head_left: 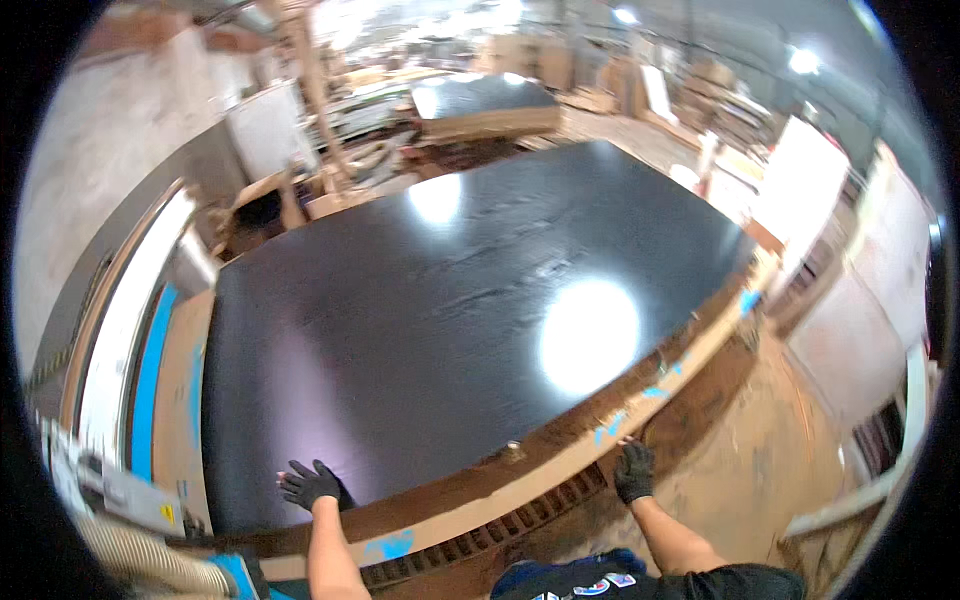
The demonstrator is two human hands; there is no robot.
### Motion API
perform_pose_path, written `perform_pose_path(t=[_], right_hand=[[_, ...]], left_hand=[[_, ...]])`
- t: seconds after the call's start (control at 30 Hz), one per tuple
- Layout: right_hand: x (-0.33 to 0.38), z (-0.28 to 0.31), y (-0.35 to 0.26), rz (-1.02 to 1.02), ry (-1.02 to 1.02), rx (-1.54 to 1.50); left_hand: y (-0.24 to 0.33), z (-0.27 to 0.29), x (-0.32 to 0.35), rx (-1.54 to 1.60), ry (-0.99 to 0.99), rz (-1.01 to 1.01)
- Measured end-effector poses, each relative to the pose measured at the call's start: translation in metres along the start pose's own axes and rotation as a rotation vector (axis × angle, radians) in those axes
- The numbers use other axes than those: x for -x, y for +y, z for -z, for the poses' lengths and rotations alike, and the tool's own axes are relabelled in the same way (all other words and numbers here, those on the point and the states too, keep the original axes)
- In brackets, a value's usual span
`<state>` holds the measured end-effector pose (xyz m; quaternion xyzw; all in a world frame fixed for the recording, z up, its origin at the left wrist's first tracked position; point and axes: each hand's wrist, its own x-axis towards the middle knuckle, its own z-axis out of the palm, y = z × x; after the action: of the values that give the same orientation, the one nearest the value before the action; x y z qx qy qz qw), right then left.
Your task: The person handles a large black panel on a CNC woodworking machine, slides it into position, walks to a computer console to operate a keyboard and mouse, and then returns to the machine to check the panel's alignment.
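A large black glossy sheet (430,330) lies flat on a wooden work table, bright light patches reflecting off it. My left hand (308,485), in a black glove with bare fingertips, is over the sheet's near left part, fingers spread, holding nothing. Whether its palm presses on the surface I cannot tell. My right hand (634,472), gloved the same way, is beside the table's pale wooden front edge (530,478), its fingers loosely extended toward the wood. Nothing shows in it, though the fingers are slightly blurred.
Blue marks dot the wooden edge, and brown dust lies along it. A ribbed hose (150,560) and a machine with a blue strip (152,385) stand at left. Another dark-topped stack (485,97) sits at the back. Pale panels (800,190) lean at right beside the dusty floor (740,470).
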<state>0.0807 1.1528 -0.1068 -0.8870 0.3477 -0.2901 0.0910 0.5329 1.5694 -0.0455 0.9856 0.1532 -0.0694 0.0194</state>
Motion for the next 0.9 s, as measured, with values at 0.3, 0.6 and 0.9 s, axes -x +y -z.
perform_pose_path(t=[0.3,0.6,0.9], right_hand=[[0.211,0.097,0.175,-1.735,0.130,0.327],[0.310,0.067,0.350,-1.546,-0.635,0.270],[0.143,0.124,0.455,-1.534,-0.215,-0.153]], left_hand=[[0.275,-0.030,0.166,-0.060,0.092,-0.807],[0.428,-0.056,0.332,0.031,0.167,-0.998],[0.423,-0.067,0.295,0.188,0.406,-1.096]])
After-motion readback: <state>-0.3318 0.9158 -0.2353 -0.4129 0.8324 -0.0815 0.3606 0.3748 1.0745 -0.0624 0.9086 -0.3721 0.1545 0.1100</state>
